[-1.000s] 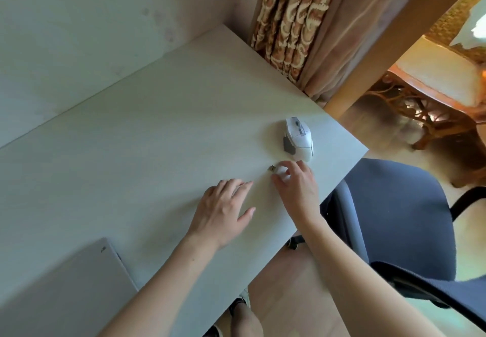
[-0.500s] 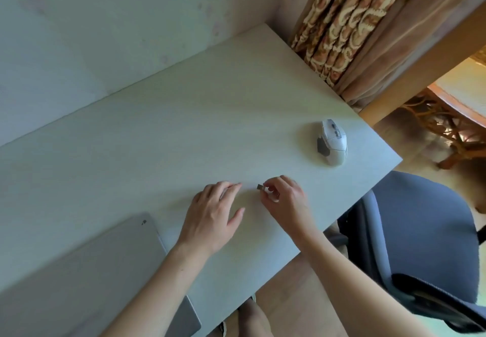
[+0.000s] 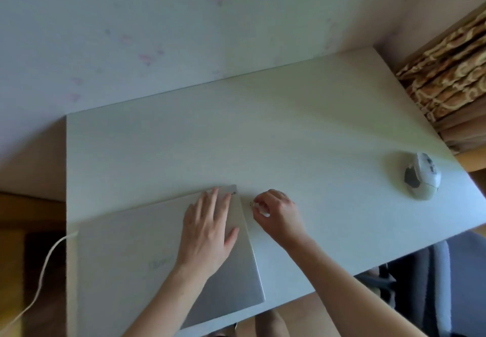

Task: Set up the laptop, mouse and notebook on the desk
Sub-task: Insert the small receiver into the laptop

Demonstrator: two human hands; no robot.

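Note:
A closed silver laptop (image 3: 126,257) lies flat on the near left part of the white desk (image 3: 289,131). My left hand (image 3: 207,229) rests flat on the lid near its far right corner, fingers spread. My right hand (image 3: 276,213) pinches a small white USB dongle (image 3: 253,204), whose metal tip points at the laptop's right edge, a short gap away. A white mouse (image 3: 422,176) with a dark side patch sits at the desk's right end. No notebook is in view.
A white cable (image 3: 44,263) runs from the laptop's left side down over the desk's left edge. A patterned curtain (image 3: 447,84) hangs at the far right. A dark office chair (image 3: 431,284) stands at the desk's near right edge. The wall backs the desk.
The view has swung left, bringing the whole laptop in. My left hand moved onto the lid. My right hand carried the dongle from beside the mouse to the laptop's right edge.

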